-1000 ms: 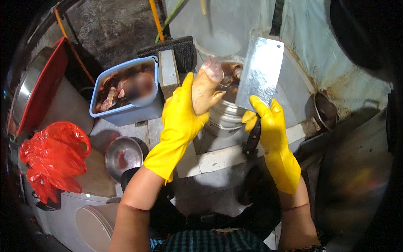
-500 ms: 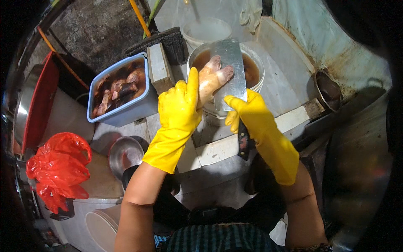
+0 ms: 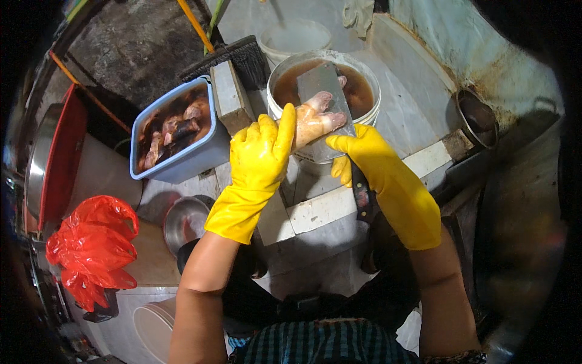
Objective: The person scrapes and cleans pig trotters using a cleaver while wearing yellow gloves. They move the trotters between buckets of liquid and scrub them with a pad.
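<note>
In a yellow rubber glove, my left hand (image 3: 260, 151) is closed round a pale pig's trotter (image 3: 315, 121), its cleft end pointing away from me. My right hand (image 3: 370, 158), gloved alike, grips the dark riveted handle of a cleaver (image 3: 313, 84). The broad metal blade lies behind and under the trotter, slanting over a white bucket (image 3: 377, 97). Brownish liquid (image 3: 359, 91) stands in that bucket, and a bit of pink meat shows beside the blade. Where the trotter meets the blade's edge is hidden.
Left of the bucket, a blue tub (image 3: 182, 168) holds several trotters in dark liquid. A tiled block (image 3: 229, 91) stands between them. Another white bucket (image 3: 297, 37) is behind. A metal bowl (image 3: 185, 221) and a red plastic bag (image 3: 97, 246) are at the left, and a metal pot (image 3: 479, 118) at the right.
The cleaver has tilted, its far end swinging left, and its handle has shifted slightly right. The trotter has turned to point more to the right and sits a little lower.
</note>
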Motion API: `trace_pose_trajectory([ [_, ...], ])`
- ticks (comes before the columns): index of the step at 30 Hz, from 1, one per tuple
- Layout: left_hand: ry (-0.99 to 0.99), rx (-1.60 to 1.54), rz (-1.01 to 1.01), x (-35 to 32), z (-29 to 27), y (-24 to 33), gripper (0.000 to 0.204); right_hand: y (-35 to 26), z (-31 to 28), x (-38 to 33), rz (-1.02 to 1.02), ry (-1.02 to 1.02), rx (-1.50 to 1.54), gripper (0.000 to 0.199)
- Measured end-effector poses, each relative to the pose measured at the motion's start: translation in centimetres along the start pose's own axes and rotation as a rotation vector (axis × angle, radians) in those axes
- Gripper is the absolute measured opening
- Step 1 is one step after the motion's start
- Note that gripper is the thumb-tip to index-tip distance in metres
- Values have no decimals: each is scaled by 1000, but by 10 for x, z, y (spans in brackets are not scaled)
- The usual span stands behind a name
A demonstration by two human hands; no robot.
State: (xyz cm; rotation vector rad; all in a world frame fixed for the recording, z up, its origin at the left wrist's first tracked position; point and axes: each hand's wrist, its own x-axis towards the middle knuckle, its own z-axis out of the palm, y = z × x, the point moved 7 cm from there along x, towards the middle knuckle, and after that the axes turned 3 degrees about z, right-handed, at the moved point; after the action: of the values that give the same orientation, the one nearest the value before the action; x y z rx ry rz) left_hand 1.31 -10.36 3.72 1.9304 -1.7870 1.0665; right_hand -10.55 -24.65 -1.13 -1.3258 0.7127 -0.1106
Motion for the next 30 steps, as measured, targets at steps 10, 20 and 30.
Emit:
trace_pose_trajectory([
  [10, 14, 15, -21, 1, 4, -9, 65, 0, -4, -10, 35, 108, 178, 27],
  [20, -42, -40, -40, 0, 4, -4, 71, -1, -2, 0, -22, 67, -95, 26],
  [30, -177, -614, -535, -15, 20, -41, 91, -35, -28, -27, -400, 272, -68, 19],
])
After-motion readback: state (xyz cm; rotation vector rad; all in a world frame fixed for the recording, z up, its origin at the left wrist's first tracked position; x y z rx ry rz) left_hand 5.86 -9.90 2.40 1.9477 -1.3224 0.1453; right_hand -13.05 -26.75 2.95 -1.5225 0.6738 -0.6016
